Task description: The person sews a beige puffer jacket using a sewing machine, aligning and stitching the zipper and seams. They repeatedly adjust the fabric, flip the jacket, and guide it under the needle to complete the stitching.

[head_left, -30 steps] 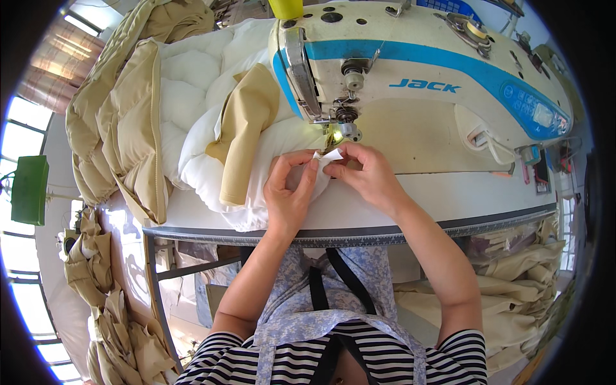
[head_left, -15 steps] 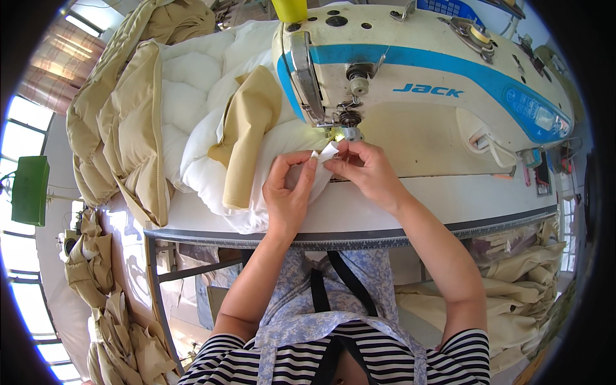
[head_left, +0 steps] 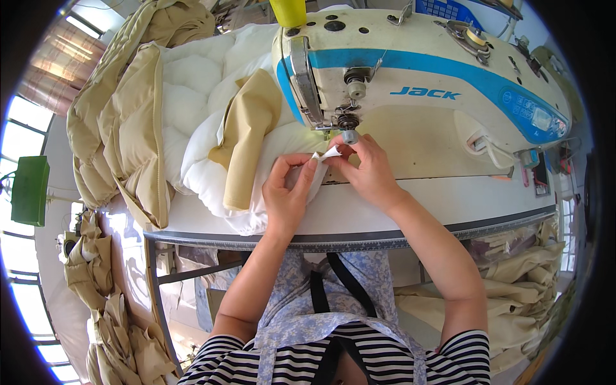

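Observation:
My left hand (head_left: 287,191) pinches a small white folded fabric edge (head_left: 328,153) between thumb and forefinger, just in front of the presser foot and needle area. My right hand (head_left: 373,174) is closed on the same white piece from the right, its fingertips just under the machine head. The white industrial sewing machine (head_left: 410,64) has a blue stripe. Under and beside my left hand lies white quilted padding (head_left: 192,90), with a tan fabric piece (head_left: 240,141) folded on top of it.
Tan quilted garments (head_left: 131,115) are heaped at the left of the table (head_left: 443,199). Tan cut pieces (head_left: 93,263) hang at the lower left, and more tan fabric (head_left: 487,289) lies below at the right. A yellow container (head_left: 287,11) and blue basket (head_left: 443,9) are behind.
My right hand's fingertips have shifted slightly upward and in toward the presser foot, while the white folded tip has changed angle a little. My left hand stays nearly still.

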`<state>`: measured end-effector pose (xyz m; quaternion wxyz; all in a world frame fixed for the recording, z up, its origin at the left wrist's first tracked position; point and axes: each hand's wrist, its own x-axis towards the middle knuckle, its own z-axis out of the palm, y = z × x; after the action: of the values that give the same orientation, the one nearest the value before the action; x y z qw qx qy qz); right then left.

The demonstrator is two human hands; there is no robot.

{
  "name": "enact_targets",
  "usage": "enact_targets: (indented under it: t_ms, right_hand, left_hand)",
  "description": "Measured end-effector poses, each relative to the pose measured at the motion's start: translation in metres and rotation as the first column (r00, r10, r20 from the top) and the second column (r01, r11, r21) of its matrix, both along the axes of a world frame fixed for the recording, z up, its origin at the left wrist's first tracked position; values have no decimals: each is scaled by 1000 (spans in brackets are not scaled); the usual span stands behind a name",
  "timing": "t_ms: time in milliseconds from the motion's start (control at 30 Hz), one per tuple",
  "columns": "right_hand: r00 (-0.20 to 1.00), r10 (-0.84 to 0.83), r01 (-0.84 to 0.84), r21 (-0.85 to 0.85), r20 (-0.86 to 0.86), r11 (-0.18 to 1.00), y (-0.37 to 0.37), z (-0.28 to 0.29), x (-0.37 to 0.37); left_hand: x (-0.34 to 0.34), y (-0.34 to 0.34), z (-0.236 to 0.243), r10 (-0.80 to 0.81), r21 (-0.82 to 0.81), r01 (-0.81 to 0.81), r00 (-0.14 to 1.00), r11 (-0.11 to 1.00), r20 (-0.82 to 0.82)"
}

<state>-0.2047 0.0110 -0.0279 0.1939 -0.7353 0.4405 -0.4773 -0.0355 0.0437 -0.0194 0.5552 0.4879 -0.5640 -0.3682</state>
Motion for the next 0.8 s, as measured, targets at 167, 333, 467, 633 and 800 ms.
enact_targets:
  t_ms: [167,333,467,633,800]
  right_hand:
    - [987,19,-51,-203,-158,978,-1,2,-5]
    - [922,-80,-63,-350,-379,935,-3,5,-14]
    - [917,-39,-149,-430,-397,890,-7,5,-20]
    - [851,-51,-254,-495,-523,831,-6,4,-29]
    - [824,82,-381,-440,-560,813,-2,2,-32]
  left_hand:
    - [8,-5,-4,-15,-246,100,945,964,327]
    - [7,-8,-2,56,-424,237,819,874,572]
    - [9,-14,2,115,-423,266,718,866,687]
    - [26,-27,9,98,-433,492,568,756,817]
    - [32,-33,11,181,-445,659,430,607,884]
